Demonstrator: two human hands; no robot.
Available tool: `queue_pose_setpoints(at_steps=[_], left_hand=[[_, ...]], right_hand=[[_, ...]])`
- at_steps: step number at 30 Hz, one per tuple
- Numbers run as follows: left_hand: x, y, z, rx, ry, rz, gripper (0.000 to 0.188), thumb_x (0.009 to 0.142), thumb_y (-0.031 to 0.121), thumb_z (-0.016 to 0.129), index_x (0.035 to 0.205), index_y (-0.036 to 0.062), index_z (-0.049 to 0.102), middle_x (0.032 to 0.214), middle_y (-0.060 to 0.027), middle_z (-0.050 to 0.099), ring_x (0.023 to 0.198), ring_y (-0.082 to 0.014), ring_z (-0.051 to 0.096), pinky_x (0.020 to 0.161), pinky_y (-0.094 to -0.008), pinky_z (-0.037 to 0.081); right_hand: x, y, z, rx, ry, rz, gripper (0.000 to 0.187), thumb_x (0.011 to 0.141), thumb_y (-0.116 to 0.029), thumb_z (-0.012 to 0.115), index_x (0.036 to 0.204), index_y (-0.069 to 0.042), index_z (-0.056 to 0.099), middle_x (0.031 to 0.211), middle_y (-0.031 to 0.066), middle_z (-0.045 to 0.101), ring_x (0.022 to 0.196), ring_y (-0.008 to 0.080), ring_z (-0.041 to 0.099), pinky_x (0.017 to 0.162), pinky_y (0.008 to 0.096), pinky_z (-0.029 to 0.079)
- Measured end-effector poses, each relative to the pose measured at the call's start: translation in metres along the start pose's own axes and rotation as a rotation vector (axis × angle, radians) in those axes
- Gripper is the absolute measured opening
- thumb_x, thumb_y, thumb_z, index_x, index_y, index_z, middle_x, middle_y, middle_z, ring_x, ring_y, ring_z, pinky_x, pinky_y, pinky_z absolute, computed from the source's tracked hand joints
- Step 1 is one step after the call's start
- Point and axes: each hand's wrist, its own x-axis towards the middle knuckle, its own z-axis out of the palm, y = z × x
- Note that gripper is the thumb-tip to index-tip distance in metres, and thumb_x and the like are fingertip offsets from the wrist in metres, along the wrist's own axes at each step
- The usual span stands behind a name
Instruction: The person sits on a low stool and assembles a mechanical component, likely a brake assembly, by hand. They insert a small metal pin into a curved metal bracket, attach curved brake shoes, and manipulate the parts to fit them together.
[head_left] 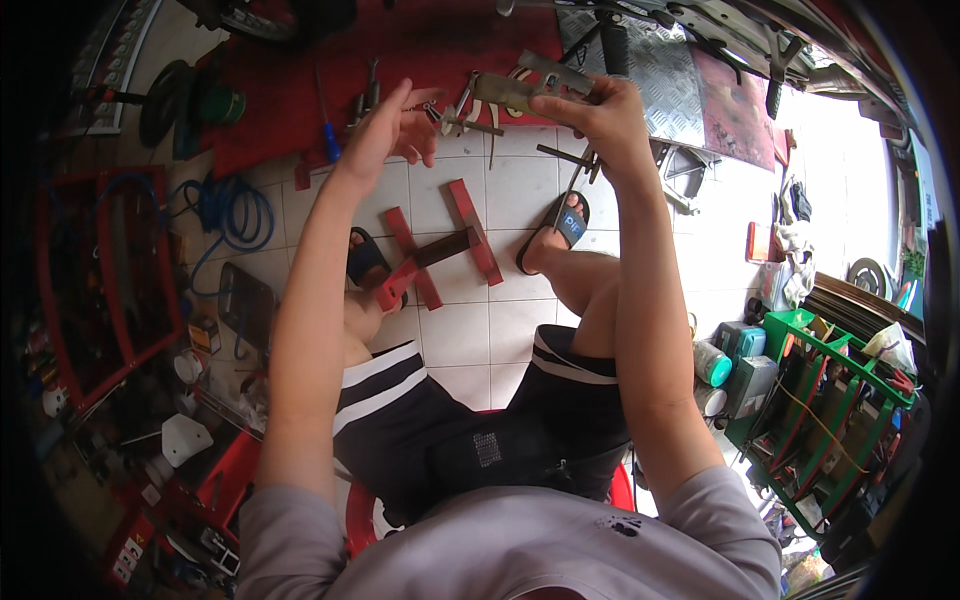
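My right hand is closed around the end of a flat metal bracket, dull tan-grey, with cut-outs. Held in the air over the edge of a red work platform, the bracket has a greyer plate-like part at its far side. My left hand hovers to the left, fingers apart and nothing in them. Close by it lie a blue-handled screwdriver and a spanner. Several small metal parts, partly hidden by my hands, lie on the platform between them.
A red steel stand lies on the tiled floor between my feet. Coiled blue hose and a red rack are at left. A green tool rack stands at right. Motorcycle parts hang over the far right.
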Motion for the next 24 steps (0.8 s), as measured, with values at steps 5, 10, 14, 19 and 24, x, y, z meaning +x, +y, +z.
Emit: queue_pose_setpoints(at_steps=[5, 10, 14, 19, 24], left_hand=[[-0.004, 0.002, 0.009, 0.067, 0.143, -0.011, 0.064, 0.098, 0.056, 0.031, 0.141, 0.0090, 0.042, 0.112, -0.0107, 0.061, 0.079, -0.0155, 0.065, 0.066, -0.0249, 0.044], [0.001, -0.004, 0.017, 0.070, 0.207, 0.003, 0.063, 0.098, 0.055, 0.034, 0.142, 0.0094, 0.041, 0.111, -0.0126, 0.062, 0.079, -0.0178, 0.067, 0.065, -0.0264, 0.046], [0.004, -0.003, 0.009, 0.058, 0.119, -0.074, 0.062, 0.099, 0.055, 0.034, 0.142, 0.0109, 0.041, 0.112, -0.0123, 0.061, 0.079, -0.0176, 0.067, 0.065, -0.0266, 0.046], [0.004, -0.007, 0.016, 0.056, 0.097, 0.004, 0.061, 0.100, 0.053, 0.027, 0.143, 0.0113, 0.039, 0.102, -0.0078, 0.064, 0.084, -0.0161, 0.064, 0.068, -0.0255, 0.044], [0.003, -0.005, 0.020, 0.044, 0.174, 0.017, 0.061, 0.099, 0.055, 0.032, 0.142, 0.0125, 0.041, 0.084, -0.0055, 0.068, 0.078, -0.0148, 0.066, 0.065, -0.0253, 0.044]], right_hand=[[-0.006, -0.016, 0.006, -0.133, 0.032, -0.027, 0.037, 0.060, -0.027, 0.087, 0.080, 0.000, 0.073, 0.065, 0.0040, 0.065, 0.058, 0.0117, 0.059, 0.058, 0.0279, 0.048], [-0.007, -0.015, 0.008, -0.274, 0.054, -0.038, 0.037, 0.058, -0.027, 0.086, 0.080, 0.000, 0.072, 0.067, 0.0064, 0.067, 0.061, 0.0137, 0.062, 0.062, 0.0287, 0.050], [-0.008, -0.018, 0.005, -0.256, 0.041, -0.080, 0.036, 0.062, -0.026, 0.086, 0.083, 0.000, 0.073, 0.067, 0.0045, 0.066, 0.059, 0.0102, 0.058, 0.058, 0.0270, 0.047], [-0.010, -0.018, 0.003, -0.171, 0.047, -0.111, 0.034, 0.064, -0.025, 0.085, 0.083, 0.000, 0.073, 0.064, 0.0019, 0.062, 0.056, 0.0078, 0.053, 0.054, 0.0244, 0.042], [-0.008, -0.020, 0.001, -0.194, 0.020, 0.007, 0.039, 0.062, -0.028, 0.086, 0.089, -0.002, 0.074, 0.071, 0.0040, 0.067, 0.064, 0.0109, 0.059, 0.062, 0.0269, 0.046]])
